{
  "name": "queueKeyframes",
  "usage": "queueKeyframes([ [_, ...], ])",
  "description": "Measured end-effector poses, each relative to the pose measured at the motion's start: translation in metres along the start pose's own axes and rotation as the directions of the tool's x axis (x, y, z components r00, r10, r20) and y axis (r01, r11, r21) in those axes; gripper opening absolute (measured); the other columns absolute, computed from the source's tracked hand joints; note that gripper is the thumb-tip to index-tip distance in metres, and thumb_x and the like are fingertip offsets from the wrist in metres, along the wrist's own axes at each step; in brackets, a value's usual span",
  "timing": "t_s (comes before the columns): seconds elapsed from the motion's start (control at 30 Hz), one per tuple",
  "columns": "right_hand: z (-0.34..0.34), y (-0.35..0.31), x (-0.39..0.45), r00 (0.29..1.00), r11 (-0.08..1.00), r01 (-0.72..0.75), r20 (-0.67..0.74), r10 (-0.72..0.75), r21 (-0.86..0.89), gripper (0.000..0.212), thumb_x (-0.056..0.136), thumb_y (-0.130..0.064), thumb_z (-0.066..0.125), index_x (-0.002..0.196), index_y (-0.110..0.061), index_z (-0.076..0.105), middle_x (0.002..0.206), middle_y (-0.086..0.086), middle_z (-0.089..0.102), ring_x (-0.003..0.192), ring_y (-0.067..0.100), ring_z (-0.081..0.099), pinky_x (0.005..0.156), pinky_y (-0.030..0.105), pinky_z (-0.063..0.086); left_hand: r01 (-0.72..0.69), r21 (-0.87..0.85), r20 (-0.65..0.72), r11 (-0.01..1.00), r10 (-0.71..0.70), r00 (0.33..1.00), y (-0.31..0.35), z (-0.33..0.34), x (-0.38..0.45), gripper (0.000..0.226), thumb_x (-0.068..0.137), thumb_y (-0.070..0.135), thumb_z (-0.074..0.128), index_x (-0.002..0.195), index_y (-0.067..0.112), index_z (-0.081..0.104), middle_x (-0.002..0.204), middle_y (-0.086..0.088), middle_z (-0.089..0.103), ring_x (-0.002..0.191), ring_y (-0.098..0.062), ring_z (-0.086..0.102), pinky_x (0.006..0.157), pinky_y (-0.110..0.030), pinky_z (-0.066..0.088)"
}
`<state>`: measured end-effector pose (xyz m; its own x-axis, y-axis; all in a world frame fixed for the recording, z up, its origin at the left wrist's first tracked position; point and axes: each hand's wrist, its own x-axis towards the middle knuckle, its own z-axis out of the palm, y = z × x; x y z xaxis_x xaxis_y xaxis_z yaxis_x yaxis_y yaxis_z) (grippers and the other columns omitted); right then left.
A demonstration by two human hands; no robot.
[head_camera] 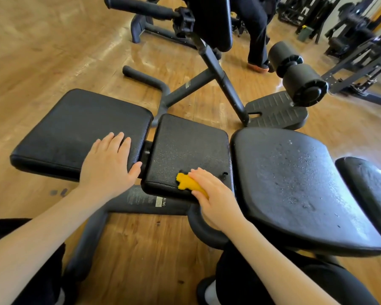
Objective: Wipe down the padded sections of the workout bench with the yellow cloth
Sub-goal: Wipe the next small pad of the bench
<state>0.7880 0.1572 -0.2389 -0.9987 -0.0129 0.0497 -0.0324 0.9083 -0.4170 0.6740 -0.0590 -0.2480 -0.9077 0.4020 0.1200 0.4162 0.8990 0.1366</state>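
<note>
The workout bench has three black pads in a row: a left pad [75, 126], a smaller middle pad [185, 142] and a large right pad [295, 183] speckled with droplets. My right hand [216, 199] presses the yellow cloth [188, 183] flat against the near edge of the middle pad; most of the cloth is hidden under my fingers. My left hand [109, 164] lies flat with fingers spread on the right end of the left pad, holding nothing.
Another black pad [370, 194] sits at the far right. Beyond the bench stand a black machine frame [218, 78], a foot plate [275, 111] and foam rollers [299, 71] on the wooden floor. A person's legs [256, 31] stand farther back. Racks fill the back right.
</note>
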Motion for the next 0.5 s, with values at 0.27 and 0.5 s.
queueKeyframes([
  [0.27,0.014,-0.043,0.044,0.918,0.929,0.362,0.2,-0.342,-0.072,0.05,0.095,-0.02,0.046,0.142,-0.016,0.031,0.151,-0.001,0.029,0.142,0.014,0.017,0.108,0.018,0.004,-0.039,0.017,0.091,0.999,0.037,0.995,-0.003,-0.004,-0.002,0.074,0.092,0.052,0.036,0.147,0.006,0.016,0.155,-0.014,0.015,0.143,-0.029,0.01,0.115,-0.042,0.012],
  [0.5,-0.005,-0.024,0.118,0.947,0.972,0.233,0.217,-0.236,0.042,0.042,0.092,-0.014,0.05,0.134,-0.016,0.045,0.143,-0.001,0.043,0.139,0.013,0.026,0.117,0.034,0.018,-0.119,0.046,0.181,0.992,0.109,0.977,-0.015,-0.008,-0.001,0.076,0.093,0.054,0.028,0.149,0.008,0.003,0.157,-0.011,-0.003,0.144,-0.026,-0.005,0.116,-0.038,0.0],
])
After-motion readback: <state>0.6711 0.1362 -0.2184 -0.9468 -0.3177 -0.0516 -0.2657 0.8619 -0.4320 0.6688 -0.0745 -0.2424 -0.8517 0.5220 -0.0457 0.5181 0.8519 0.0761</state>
